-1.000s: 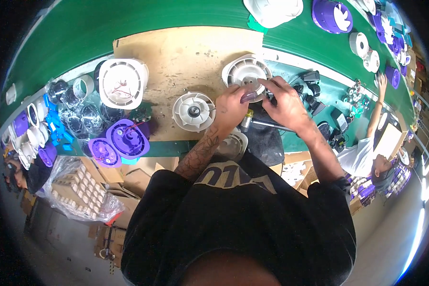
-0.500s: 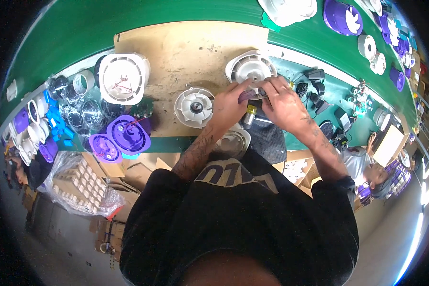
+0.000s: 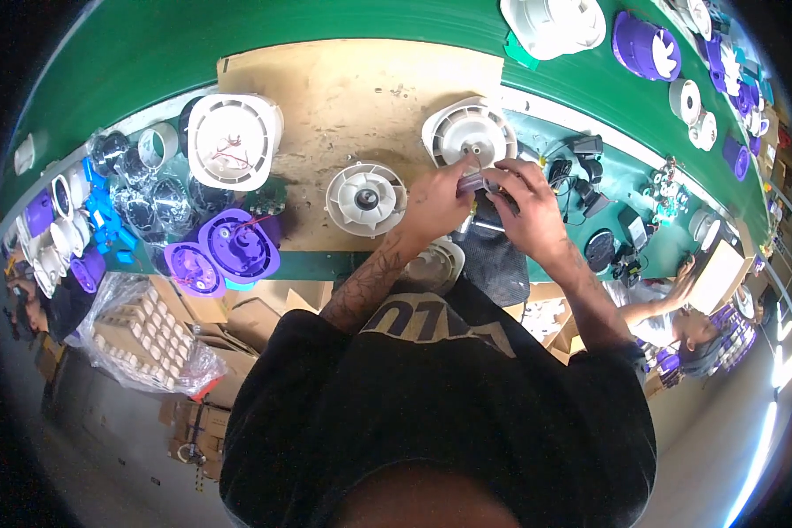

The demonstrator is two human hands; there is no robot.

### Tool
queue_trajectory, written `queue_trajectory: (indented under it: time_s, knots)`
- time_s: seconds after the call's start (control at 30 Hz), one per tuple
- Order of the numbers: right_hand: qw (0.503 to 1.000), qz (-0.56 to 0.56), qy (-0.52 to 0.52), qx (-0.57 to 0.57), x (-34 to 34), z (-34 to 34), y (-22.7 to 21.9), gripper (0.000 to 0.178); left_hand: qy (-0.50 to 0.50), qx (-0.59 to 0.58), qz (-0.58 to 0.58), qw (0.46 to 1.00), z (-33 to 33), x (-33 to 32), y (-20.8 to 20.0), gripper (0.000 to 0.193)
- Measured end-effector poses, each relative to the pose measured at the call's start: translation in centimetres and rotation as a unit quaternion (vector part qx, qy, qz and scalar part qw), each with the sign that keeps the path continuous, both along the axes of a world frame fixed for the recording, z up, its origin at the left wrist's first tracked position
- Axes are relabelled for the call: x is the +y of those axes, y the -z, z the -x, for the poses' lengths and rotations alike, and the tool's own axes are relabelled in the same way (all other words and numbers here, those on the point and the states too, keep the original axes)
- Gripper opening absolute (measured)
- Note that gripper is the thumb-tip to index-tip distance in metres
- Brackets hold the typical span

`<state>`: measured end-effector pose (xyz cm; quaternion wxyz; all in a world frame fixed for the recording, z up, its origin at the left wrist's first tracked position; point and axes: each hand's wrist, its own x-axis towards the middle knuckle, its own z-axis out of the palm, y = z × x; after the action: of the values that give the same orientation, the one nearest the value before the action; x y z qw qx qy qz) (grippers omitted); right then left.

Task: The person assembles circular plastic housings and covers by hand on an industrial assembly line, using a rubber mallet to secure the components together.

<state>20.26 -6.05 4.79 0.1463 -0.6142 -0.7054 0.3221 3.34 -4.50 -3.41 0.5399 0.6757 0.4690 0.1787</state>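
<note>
Left hand pinching a small piece, right hand curled close beside it, both in front of a white housing.
Left to right: two purple shells (image 3: 238, 249); one white housing (image 3: 229, 125) with red wires; one white fan wheel (image 3: 366, 199) on the board (image 3: 317, 114); the left hand (image 3: 438, 201), thumb and fingers closed on one purplish piece (image 3: 469, 182) at the near edge of a second white housing (image 3: 458, 132); the right hand (image 3: 535, 216), fingers bent at the piece, whether gripping I cannot tell.
</note>
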Motion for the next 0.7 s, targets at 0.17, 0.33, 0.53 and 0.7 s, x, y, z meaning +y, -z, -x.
queue_trajectory:
  time_s: [0.17, 0.33, 0.53, 0.7]
  knots:
    - [0.995, 0.06, 0.079, 0.015, -0.2, -0.2, 0.6, 0.036, 0.001, -0.006, 0.097, 0.995, -0.3, -0.2, 0.0, 0.054]
    - [0.997, 0.039, 0.068, 0.027, 0.6, -0.5, 0.8, 0.036, -0.099, -0.09, 0.176, 0.975, 1.7, -0.6, 0.2, 0.043]
    - [0.996, 0.048, 0.077, 0.015, 1.3, 0.6, 1.4, 0.032, -0.155, -0.11, 0.23, 0.954, 3.1, 1.7, 0.0, 0.029]
    - [0.998, -0.045, -0.037, 0.014, 1.2, 0.6, 2.2, 0.027, -0.119, -0.118, 0.168, 0.972, 2.5, 2.2, 0.5, 0.029]
